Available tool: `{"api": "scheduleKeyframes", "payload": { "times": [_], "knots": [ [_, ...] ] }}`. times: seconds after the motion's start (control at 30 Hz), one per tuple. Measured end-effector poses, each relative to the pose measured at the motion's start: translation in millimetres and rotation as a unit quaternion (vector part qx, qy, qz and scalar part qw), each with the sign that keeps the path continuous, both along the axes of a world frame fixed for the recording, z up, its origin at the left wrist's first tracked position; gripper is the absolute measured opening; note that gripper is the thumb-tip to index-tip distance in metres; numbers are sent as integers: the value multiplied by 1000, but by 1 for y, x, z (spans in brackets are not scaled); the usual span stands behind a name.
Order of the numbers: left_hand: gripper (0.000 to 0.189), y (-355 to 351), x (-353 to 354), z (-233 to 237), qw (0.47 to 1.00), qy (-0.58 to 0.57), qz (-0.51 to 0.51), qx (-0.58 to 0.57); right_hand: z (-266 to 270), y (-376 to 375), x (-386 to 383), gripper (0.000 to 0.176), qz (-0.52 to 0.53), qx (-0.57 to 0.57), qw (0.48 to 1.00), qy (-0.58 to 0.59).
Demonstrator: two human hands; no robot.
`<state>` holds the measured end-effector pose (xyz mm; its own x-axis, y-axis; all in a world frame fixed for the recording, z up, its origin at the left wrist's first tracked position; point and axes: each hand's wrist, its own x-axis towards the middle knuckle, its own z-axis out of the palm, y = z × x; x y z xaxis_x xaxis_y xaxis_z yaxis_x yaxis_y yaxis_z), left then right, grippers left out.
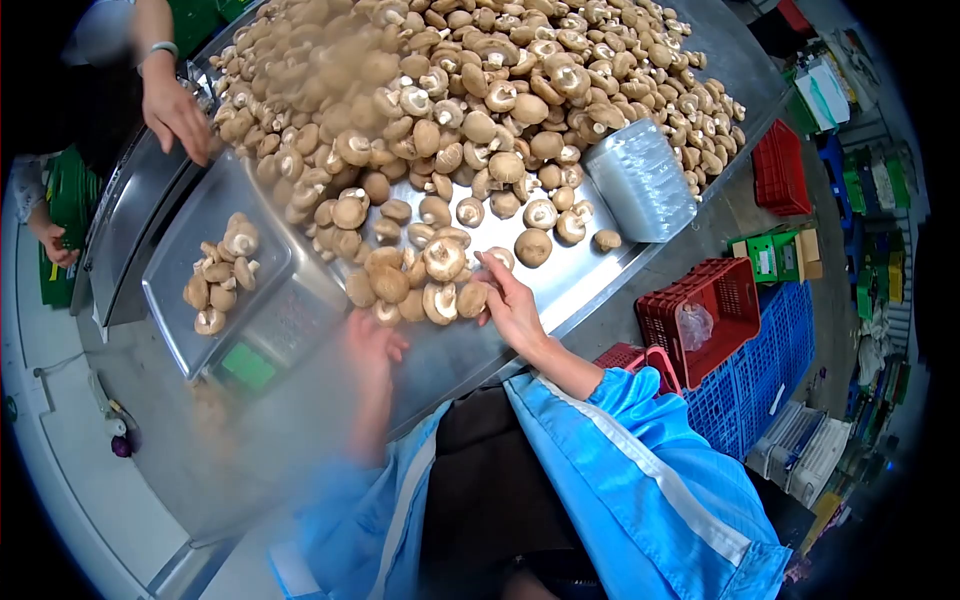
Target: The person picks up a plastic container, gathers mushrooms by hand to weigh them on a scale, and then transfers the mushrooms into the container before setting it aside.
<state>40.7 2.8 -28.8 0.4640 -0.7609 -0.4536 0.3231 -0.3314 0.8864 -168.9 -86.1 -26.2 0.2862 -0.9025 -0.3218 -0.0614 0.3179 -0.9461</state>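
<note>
A small heap of brown-capped mushrooms (430, 270) lies at the near edge of the metal table (590, 262), between my two hands. My right hand (512, 305) is at the heap's right side, fingers apart and curved against the outer mushrooms. Close to the heap's lower left is my left hand (372, 345), hazy in the view, its visible fingers apart and nothing seen in them. Behind the heap spreads a large pile of mushrooms (480, 90). To the left, a shallow tray (165, 275) carries several mushrooms (222, 270).
A stack of clear plastic trays (640, 180) stands on the table's right. Another person's hand (175, 110) hangs at the pile's upper left, and a second hand (58, 240) shows farther left. Red crates (700, 310) and blue crates (765, 370) stand to the right.
</note>
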Motion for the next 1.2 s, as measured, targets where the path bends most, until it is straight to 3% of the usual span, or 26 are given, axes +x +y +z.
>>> {"api": "scheduleKeyframes", "payload": {
  "times": [0.13, 0.27, 0.4, 0.47, 0.53, 0.6, 0.67, 0.8, 0.9, 1.0, 1.2],
  "knots": [
    [41, 30, 4, -6, 999, -14, 14, 27, 1, 14, -6, 43, 57, 26, 997, 44],
    [40, 54, 12, -23, 994, -53, -17, 94, -17, 21, -16, 36, 135, -148, 963, 178],
    [42, 65, 21, -20, 979, -89, -66, 173, -14, 22, -20, 35, 156, -133, 960, 193],
    [44, 75, 37, -36, 932, -335, -105, 87, -17, 24, -22, 35, 151, -142, 958, 196],
    [47, 68, 35, -20, 884, -459, -85, 24, -14, 26, -25, 36, 149, -169, 950, 216],
    [50, 50, 26, 15, 880, -475, -13, -7, -7, 29, -26, 38, 151, -176, 944, 236],
    [51, 31, 25, 35, 861, -502, -65, -44, 2, 29, -25, 41, 158, -167, 939, 255],
    [54, 5, 20, 24, 783, -592, -171, -84, 21, 27, -13, 65, 141, -269, 926, 225],
    [57, -1, 5, 22, 784, -556, -266, -70, 31, 24, -2, 84, 187, -336, 893, 234],
    [59, 0, -8, 21, 758, -575, -275, -140, 15, 31, 8, 100, 237, -340, 881, 229],
    [62, 6, -14, 11, 744, -599, -254, -151, 5, 31, 9, 103, 247, -393, 859, 216]
  ]
}}
